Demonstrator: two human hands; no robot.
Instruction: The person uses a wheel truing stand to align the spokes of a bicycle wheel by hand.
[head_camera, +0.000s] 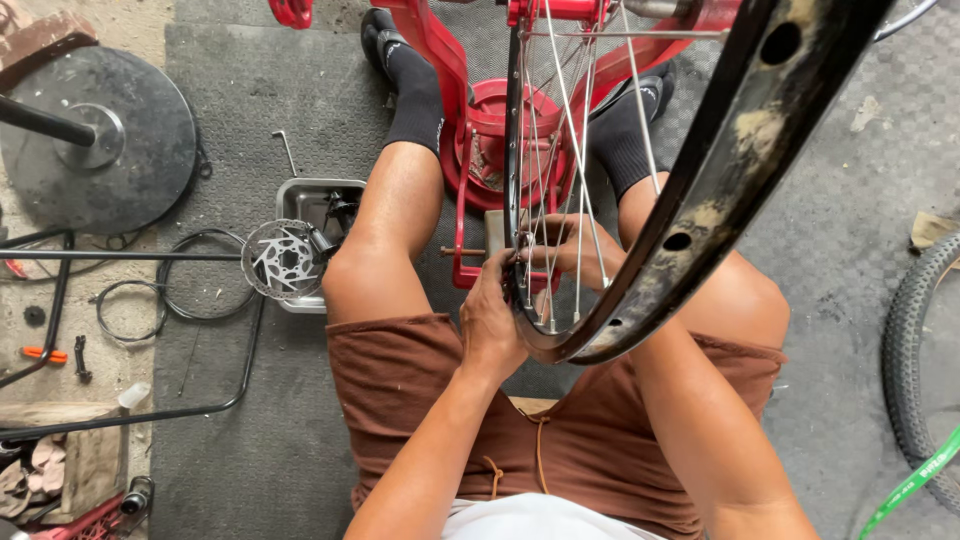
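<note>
This is a bicycle repair workshop, set up at floor level. Right at the fingertips of both hands, a bare wheel rim (700, 190) with thin steel spokes (560, 150) sits in a red truing stand (470, 130). Left of the fingers lie a disc brake rotor (283, 260) over a small metal tray (300, 200), with loops of black cable (190, 290) further out on the grey rubber mat (250, 100). A round heavy stand base (110, 130) rests far left, and a knobbly tyre (915, 350) shows far right of the fingers.
</note>
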